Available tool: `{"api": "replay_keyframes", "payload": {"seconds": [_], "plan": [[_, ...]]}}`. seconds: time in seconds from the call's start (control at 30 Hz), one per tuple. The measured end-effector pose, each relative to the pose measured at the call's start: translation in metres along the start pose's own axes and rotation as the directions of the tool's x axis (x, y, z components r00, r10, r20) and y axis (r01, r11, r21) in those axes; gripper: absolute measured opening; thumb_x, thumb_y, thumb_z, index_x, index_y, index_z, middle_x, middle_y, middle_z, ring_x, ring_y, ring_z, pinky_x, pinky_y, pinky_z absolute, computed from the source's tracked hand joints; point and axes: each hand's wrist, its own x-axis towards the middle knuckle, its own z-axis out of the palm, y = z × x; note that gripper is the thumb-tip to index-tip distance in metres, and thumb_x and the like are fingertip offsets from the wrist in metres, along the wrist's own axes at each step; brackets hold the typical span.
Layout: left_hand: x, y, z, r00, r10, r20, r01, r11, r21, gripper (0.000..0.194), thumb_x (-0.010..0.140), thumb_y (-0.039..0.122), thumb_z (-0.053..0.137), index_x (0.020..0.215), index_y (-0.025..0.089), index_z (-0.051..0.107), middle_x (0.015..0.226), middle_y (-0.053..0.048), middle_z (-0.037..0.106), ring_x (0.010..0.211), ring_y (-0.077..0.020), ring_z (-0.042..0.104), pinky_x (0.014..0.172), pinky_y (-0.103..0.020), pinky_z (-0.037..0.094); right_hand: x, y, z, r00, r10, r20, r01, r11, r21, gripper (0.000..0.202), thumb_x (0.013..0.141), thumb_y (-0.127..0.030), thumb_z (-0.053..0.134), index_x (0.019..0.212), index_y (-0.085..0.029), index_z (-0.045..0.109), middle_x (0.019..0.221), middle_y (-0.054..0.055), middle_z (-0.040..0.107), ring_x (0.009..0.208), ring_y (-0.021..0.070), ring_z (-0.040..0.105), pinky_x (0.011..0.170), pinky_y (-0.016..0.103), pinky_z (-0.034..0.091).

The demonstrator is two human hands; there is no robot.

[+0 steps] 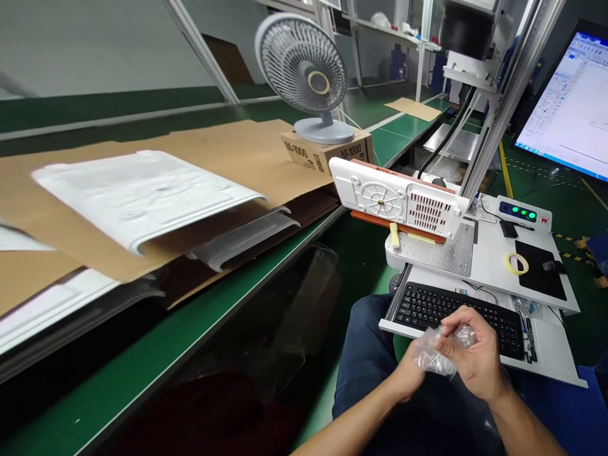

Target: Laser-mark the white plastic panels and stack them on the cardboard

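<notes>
A long green tabletop (156, 373) runs from the near left toward the far right of a workshop with a green floor and metal shelving at the back. Broad sheets of brown cardboard (228, 152) cover much of it, and on them lies a large white moulded panel (142, 193), blurred, with a grey curved strip (247, 234) just beside its near edge. Farther along, a grey desk fan (306, 73) stands on a small cardboard box (327, 152). To the right sits a white workstation (494, 253), a metal frame rising over it and a lit monitor (574, 107) at the far right edge. A white perforated part (399, 199) stands tilted on a red-brown fixture above a drilled plate. A black keyboard (456, 313) rests on a pull-out tray, with a roll of tape (517, 263) near a black mouse pad. Low in front of the keyboard, over the person's lap, the left hand (408, 377) and right hand (472, 354) meet, fingers of both closed on a crumpled clear plastic bag (434, 351) held between them.
</notes>
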Motion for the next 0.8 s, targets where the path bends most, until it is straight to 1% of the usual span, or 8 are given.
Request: {"api": "replay_keyframes", "payload": {"seconds": [0.1, 0.2, 0.33, 0.4, 0.47, 0.57, 0.67, 0.8], "plan": [[-0.003, 0.026, -0.009, 0.992, -0.090, -0.092, 0.070, 0.978, -0.198, 0.049, 0.081, 0.050, 0.095, 0.116, 0.018, 0.081, 0.117, -0.012, 0.081, 0.111, -0.0325, 0.075, 0.107, -0.048, 0.058, -0.010, 0.018, -0.030, 0.989, 0.030, -0.147, -0.043, 0.995, -0.085, 0.028, 0.093, -0.035, 0.094, 0.112, -0.029, 0.074, 0.103, 0.000, 0.068, 0.090, 0.0163, 0.066, 0.083, 0.027, 0.056], [-0.009, 0.047, -0.017, 0.987, -0.097, -0.130, 0.069, 0.976, -0.208, 0.051, 0.079, 0.049, 0.097, 0.118, 0.021, 0.078, 0.122, -0.011, 0.079, 0.112, -0.0318, 0.075, 0.103, -0.045, 0.059, -0.029, 0.045, -0.050, 0.961, 0.159, -0.224, -0.189, 0.975, -0.117, 0.040, 0.090, -0.043, 0.096, 0.120, -0.029, 0.073, 0.119, 0.004, 0.069, 0.101, 0.0201, 0.067, 0.091, 0.031, 0.057], [-0.010, 0.047, -0.014, 0.999, -0.035, -0.020, 0.035, 0.999, -0.012, 0.060, 0.081, 0.044, 0.097, 0.132, 0.026, 0.073, 0.141, -0.013, 0.073, 0.123, -0.0338, 0.072, 0.105, -0.044, 0.058, -0.051, 0.068, -0.040, 0.930, 0.340, -0.137, -0.339, 0.940, 0.028, 0.052, 0.090, -0.048, 0.094, 0.131, -0.028, 0.070, 0.134, 0.008, 0.070, 0.124, 0.0283, 0.066, 0.108, 0.040, 0.054], [-0.007, 0.037, -0.006, 0.995, -0.002, 0.097, -0.010, 0.993, 0.118, 0.069, 0.077, 0.035, 0.100, 0.139, 0.028, 0.070, 0.158, -0.014, 0.062, 0.140, -0.0367, 0.064, 0.115, -0.044, 0.052, -0.057, 0.070, -0.028, 0.926, 0.368, -0.081, -0.359, 0.927, 0.104, 0.043, 0.091, -0.045, 0.092, 0.124, -0.027, 0.073, 0.121, 0.006, 0.074, 0.109, 0.0262, 0.069, 0.096, 0.037, 0.057], [-0.006, 0.027, 0.003, 0.984, 0.001, 0.178, -0.034, 0.983, 0.181, 0.071, 0.076, 0.031, 0.099, 0.141, 0.030, 0.069, 0.165, -0.014, 0.057, 0.141, -0.0361, 0.063, 0.116, -0.043, 0.052, -0.056, 0.066, -0.019, 0.945, 0.316, -0.078, -0.311, 0.948, 0.067, 0.024, 0.093, -0.041, 0.089, 0.105, -0.024, 0.077, 0.101, 0.003, 0.074, 0.090, 0.0229, 0.067, 0.079, 0.032, 0.054], [-0.007, 0.021, 0.007, 0.985, 0.010, 0.174, -0.051, 0.972, 0.230, 0.048, 0.081, 0.030, 0.093, 0.125, 0.026, 0.074, 0.143, -0.012, 0.071, 0.117, -0.0298, 0.073, 0.102, -0.038, 0.058, -0.044, 0.055, -0.024, 0.973, 0.232, 0.007, -0.229, 0.967, -0.114, 0.021, 0.097, -0.036, 0.081, 0.083, -0.021, 0.079, 0.089, 0.003, 0.073, 0.079, 0.0207, 0.064, 0.070, 0.031, 0.050], [-0.002, 0.029, -0.003, 0.996, 0.060, 0.066, -0.078, 0.944, 0.321, 0.037, 0.080, 0.029, 0.092, 0.112, 0.022, 0.076, 0.118, -0.009, 0.078, 0.100, -0.0266, 0.074, 0.090, -0.033, 0.059, -0.027, 0.037, -0.048, 0.954, 0.274, 0.117, -0.252, 0.951, -0.178, 0.014, 0.096, -0.034, 0.079, 0.099, -0.023, 0.086, 0.099, 0.004, 0.079, 0.086, 0.0224, 0.072, 0.075, 0.032, 0.056], [0.006, 0.044, -0.018, 0.982, 0.141, -0.123, -0.084, 0.920, 0.384, 0.043, 0.075, 0.028, 0.093, 0.113, 0.020, 0.075, 0.112, -0.009, 0.078, 0.094, -0.0255, 0.074, 0.082, -0.031, 0.059, -0.018, -0.006, -0.084, 0.987, 0.159, -0.031, -0.162, 0.958, -0.235, 0.015, 0.103, -0.038, 0.077, 0.103, -0.025, 0.084, 0.094, 0.004, 0.077, 0.084, 0.0217, 0.072, 0.074, 0.033, 0.056]]}}
